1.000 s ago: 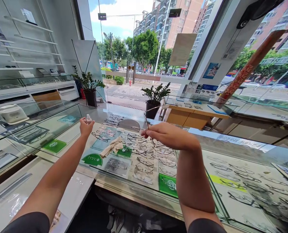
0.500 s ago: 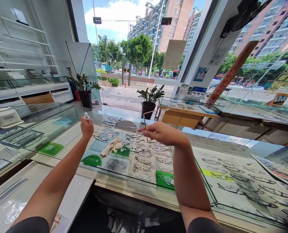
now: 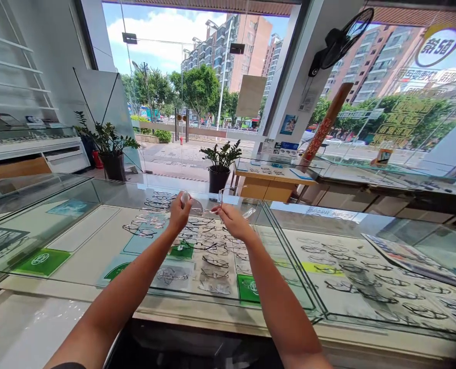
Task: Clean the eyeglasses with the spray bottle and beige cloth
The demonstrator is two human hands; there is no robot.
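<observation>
My left hand (image 3: 180, 212) is closed round a small spray bottle (image 3: 185, 196) with a whitish top, held upright above the glass counter. Just to its right, my right hand (image 3: 230, 219) pinches a pair of thin-framed eyeglasses (image 3: 222, 197), with one temple arm sticking out to the right. A small gap separates the two hands. Below them, rows of eyeglass frames (image 3: 214, 261) lie in the glass display counter (image 3: 162, 306). The beige cloth seen earlier is hidden, probably by my left forearm.
Green cards (image 3: 43, 261) lie in the counter among the frames. A second display section (image 3: 366, 266) full of glasses adjoins on the right. Beyond the counter stand potted plants (image 3: 219, 171), a wooden table (image 3: 274, 184) and a glass front. A wall fan (image 3: 339, 41) hangs at upper right.
My left hand has moved right with the spray bottle, close to the eyeglasses. My right hand keeps its pinch on the eyeglasses. The view has turned to the right and tilted up slightly.
</observation>
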